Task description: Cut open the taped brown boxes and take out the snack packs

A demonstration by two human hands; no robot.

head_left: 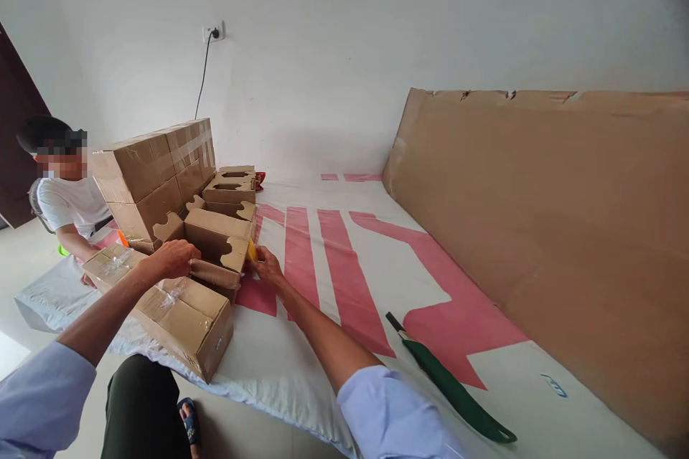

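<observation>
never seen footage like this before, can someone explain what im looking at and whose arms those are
One picture, taken by a camera worn on a person's head, looking down at their own two bare arms. The left hand rests on top of a small open cardboard box; the right hand touches its side, by something yellow. A taped box lies nearer, stacked cartons behind, all on a white and red sheet. Another person sits at the left.
</observation>
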